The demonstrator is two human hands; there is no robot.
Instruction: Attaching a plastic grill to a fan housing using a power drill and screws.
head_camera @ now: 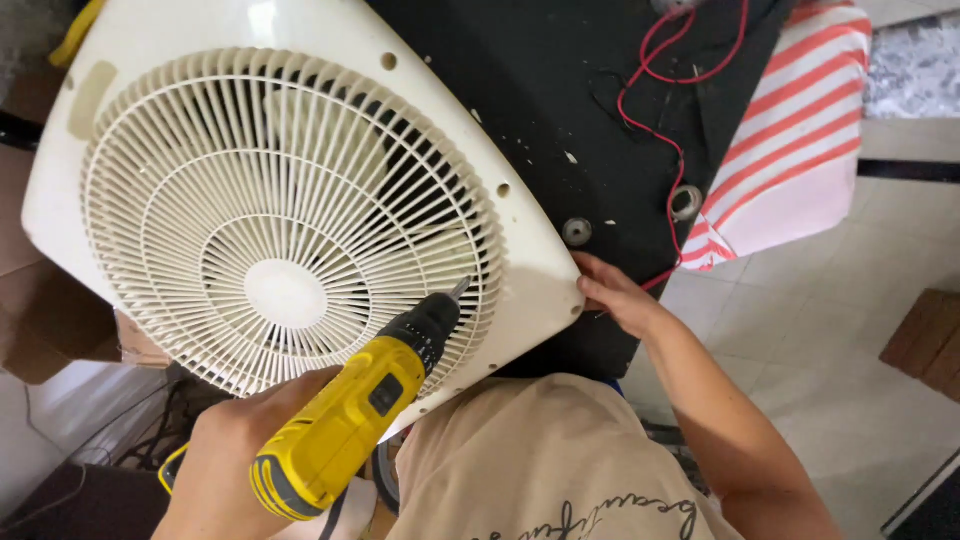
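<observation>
A cream plastic fan housing (130, 60) with a round slatted grille (270, 210) lies face up on a black work surface (560, 90). My left hand (235, 450) grips a yellow and black cordless drill (350, 415), its bit pointing up-right at the grille's lower right edge. My right hand (610, 290) holds the housing's right corner, fingers tucked under its rim.
A red wire (672, 140) loops across the black surface near a metal washer (686, 201) and a round screw fitting (577, 231). A red-and-white striped cloth (800, 130) hangs at the right. Cardboard (40, 320) sits at the left, tiled floor (800, 330) below.
</observation>
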